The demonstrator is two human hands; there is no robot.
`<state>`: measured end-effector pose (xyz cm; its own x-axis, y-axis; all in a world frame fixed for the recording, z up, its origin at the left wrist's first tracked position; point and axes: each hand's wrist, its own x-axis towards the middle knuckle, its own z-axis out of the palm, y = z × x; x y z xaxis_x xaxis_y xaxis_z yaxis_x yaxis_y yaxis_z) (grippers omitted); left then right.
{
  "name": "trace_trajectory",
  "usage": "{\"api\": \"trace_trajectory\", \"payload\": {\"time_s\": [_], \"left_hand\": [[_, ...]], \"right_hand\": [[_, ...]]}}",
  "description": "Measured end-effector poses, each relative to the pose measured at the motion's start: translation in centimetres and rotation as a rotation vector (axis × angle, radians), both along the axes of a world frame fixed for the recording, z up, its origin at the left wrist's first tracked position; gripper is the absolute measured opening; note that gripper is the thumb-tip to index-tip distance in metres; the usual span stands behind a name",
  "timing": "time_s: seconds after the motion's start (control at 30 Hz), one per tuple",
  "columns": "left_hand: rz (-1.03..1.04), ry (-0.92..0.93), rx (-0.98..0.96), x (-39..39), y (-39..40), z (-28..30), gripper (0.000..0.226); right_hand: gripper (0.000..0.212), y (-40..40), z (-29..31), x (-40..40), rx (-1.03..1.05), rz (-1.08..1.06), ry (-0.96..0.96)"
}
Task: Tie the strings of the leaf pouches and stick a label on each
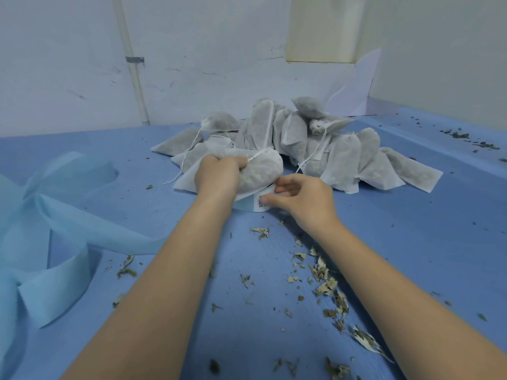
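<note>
A white mesh pouch (pixel 263 168) full of dried leaves lies in front of me, and my left hand (pixel 219 174) grips its gathered neck, where the white string comes out. Under the pouch stands a roll of labels (pixel 259 204) with a barcode label showing. My right hand (pixel 299 197) pinches that label at the roll's edge with thumb and fingertips. Behind them a heap of several more filled pouches (pixel 315 138) lies on the blue table, strings trailing loose.
Loose strips of light blue non-woven fabric (pixel 55 220) curl over the left of the blue table (pixel 411 229). Dried leaf crumbs (pixel 326 281) are scattered near my right forearm and at the far right. A white wall with a pipe (pixel 134 67) closes the back.
</note>
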<state>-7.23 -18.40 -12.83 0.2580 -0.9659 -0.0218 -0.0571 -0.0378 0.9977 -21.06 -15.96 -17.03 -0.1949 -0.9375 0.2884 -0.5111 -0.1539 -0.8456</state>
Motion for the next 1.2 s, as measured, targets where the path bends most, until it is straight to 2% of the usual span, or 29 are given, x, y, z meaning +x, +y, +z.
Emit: {"api": "trace_trajectory", "payload": {"time_s": [0.07,0.2,0.3,0.37,0.6,1.03,1.2], "left_hand": [[-0.007,0.065,0.028,0.1,0.0,0.0,0.025],[-0.023,0.190,0.077,0.3,-0.1,0.0,0.035],[-0.033,0.222,0.076,0.3,0.0,0.0,0.025],[-0.033,0.218,0.075,0.2,0.1,0.0,0.028],[-0.031,0.225,0.076,0.3,-0.1,-0.1,0.032],[-0.041,0.225,0.067,0.3,-0.6,-0.5,0.033],[-0.047,0.236,0.051,0.4,-0.6,-0.5,0.034]], "right_hand": [[0.043,0.1,-0.2,0.3,-0.022,-0.025,-0.034],[0.032,0.4,-0.4,0.4,-0.037,-0.063,-0.056],[0.019,0.5,-0.4,0.6,-0.038,-0.087,-0.051],[0.013,0.5,-0.4,0.6,-0.038,-0.094,-0.053],[0.020,0.5,-0.3,0.5,-0.045,-0.082,-0.019],[0.017,1.4,0.0,2.2,-0.062,-0.082,0.443],[0.024,2.7,0.6,2.9,0.044,0.025,0.484]]}}
